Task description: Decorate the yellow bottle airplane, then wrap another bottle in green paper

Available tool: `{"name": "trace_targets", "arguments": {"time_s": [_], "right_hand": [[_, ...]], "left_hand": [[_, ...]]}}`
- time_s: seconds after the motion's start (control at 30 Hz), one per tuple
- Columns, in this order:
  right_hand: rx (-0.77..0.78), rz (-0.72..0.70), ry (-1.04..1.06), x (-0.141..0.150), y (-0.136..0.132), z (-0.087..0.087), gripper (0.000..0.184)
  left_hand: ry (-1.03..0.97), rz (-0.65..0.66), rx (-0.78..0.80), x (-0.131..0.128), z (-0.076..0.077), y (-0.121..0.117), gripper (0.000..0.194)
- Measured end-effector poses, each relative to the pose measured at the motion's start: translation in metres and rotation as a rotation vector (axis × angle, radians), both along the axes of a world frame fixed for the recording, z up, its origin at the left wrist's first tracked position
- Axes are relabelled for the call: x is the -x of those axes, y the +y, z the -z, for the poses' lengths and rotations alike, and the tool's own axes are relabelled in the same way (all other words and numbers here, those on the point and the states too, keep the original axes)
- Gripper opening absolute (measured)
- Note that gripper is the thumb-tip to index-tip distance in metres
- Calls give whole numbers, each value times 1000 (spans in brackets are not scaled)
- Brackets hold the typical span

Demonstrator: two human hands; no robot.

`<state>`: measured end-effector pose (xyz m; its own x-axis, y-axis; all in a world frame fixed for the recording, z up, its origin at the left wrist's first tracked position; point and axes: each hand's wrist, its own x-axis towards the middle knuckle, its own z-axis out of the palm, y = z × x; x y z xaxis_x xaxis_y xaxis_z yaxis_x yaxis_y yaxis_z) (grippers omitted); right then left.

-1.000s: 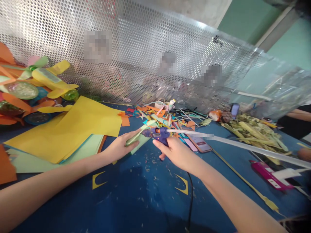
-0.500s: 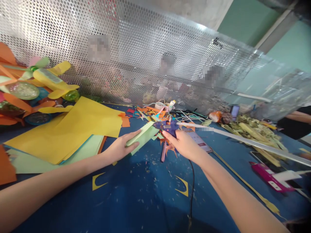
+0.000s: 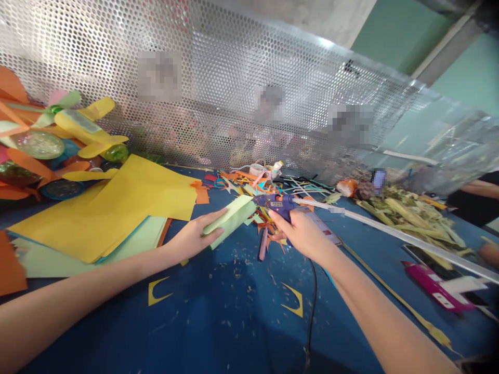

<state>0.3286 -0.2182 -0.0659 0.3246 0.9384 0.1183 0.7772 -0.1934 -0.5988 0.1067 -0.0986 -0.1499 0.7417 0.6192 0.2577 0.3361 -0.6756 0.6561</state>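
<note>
My left hand (image 3: 205, 232) grips a folded piece of light green paper (image 3: 234, 215) above the blue table (image 3: 218, 322). Its thumb lies on the near face and the other fingers go behind the sheet. A blue hot glue gun (image 3: 278, 203) is held in my right hand (image 3: 304, 231), with a long white glue stick (image 3: 374, 226) sticking out of its back. The gun's nozzle points left at the paper's right end, very close to it; whether they touch I cannot tell. A black cord (image 3: 313, 306) hangs from the gun across the table.
Yellow paper sheets (image 3: 148, 192) and bottle crafts (image 3: 78, 130) lie on the left. Behind my hands are colourful scraps (image 3: 241, 179) and a perforated metal screen (image 3: 218, 78). Right are a phone (image 3: 319, 223), corn husks (image 3: 417, 215), a magenta power strip (image 3: 436, 291) and a person's arm (image 3: 481, 188).
My right hand and the glue gun have shifted slightly right, drawing the nozzle back from the paper's edge. My left hand holds the paper in nearly the same place.
</note>
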Motion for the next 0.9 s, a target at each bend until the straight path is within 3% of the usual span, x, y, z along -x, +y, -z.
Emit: {"name": "trace_targets", "arguments": {"time_s": [0.17,0.33,0.9], "right_hand": [[5,-20,-27,-3,-1,2,32],[127,-59,-9,3,-4,3,37],[174,-270,120,61,-22,2,34]], "left_hand": [[12,0,6,0,-1,0,53],[18,-6,10,1,-1,-1,53],[-140,96,-1,-1,7,4,45]]}}
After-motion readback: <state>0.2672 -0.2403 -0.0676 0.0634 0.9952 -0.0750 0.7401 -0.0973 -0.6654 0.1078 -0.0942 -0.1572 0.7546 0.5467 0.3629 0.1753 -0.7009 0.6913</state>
